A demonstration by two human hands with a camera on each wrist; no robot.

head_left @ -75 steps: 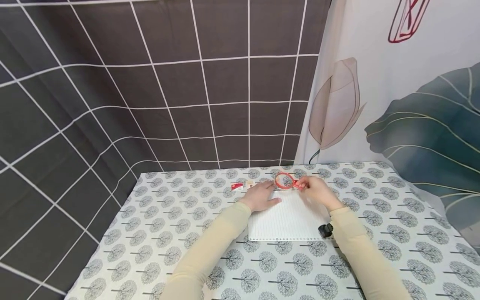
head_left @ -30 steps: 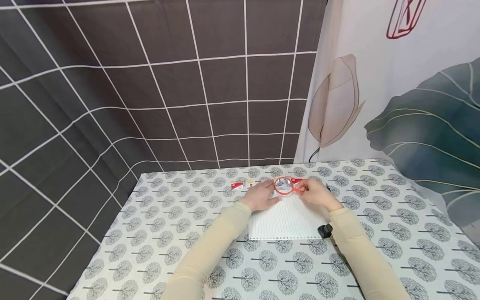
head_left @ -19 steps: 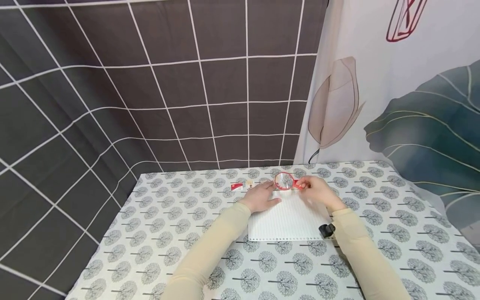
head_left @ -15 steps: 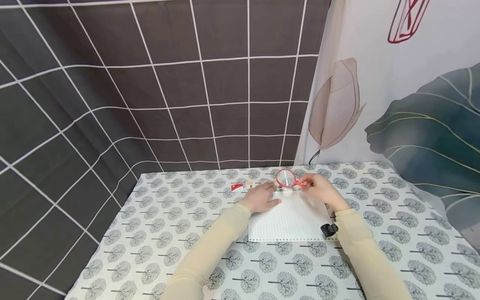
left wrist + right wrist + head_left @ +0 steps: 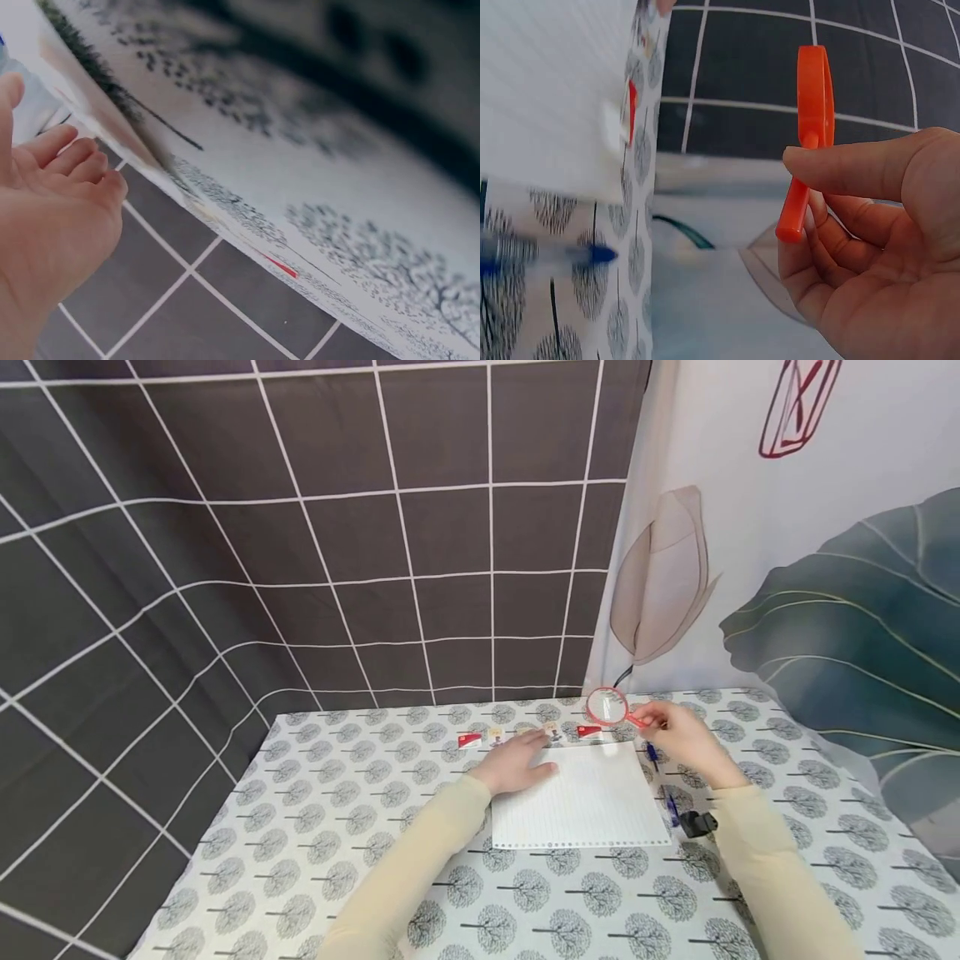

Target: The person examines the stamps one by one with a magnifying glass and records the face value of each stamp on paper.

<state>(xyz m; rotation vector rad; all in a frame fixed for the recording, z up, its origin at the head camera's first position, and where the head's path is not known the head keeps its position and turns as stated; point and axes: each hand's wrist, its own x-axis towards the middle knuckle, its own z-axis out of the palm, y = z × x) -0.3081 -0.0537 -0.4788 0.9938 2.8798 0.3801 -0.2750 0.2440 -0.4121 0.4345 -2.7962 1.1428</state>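
My left hand (image 5: 513, 766) rests with its fingers extended on the left side of a lined paper sheet (image 5: 585, 802), fingertips reaching a small picture card (image 5: 552, 729). My right hand (image 5: 682, 735) pinches the handle of a red magnifying glass (image 5: 606, 706), thumb against the fingers. The lens is raised beyond the sheet's top right corner, facing the head view. In the right wrist view the magnifying glass (image 5: 814, 97) shows edge-on, upright against the dark wall. A red-and-white card (image 5: 589, 731) lies behind the sheet, just left of the raised lens.
Another red-and-white card (image 5: 469, 741) and a picture card (image 5: 495, 737) lie left of the sheet's top. A blue pen (image 5: 672, 810) lies along the sheet's right side, under the right forearm's black wrist camera (image 5: 697, 824). A dark gridded curtain (image 5: 442, 602) closes the back.
The right hand has carried the magnifying glass to the right and up, away from the cards behind the sheet. The right red card and the pen now show. The left hand stays put.
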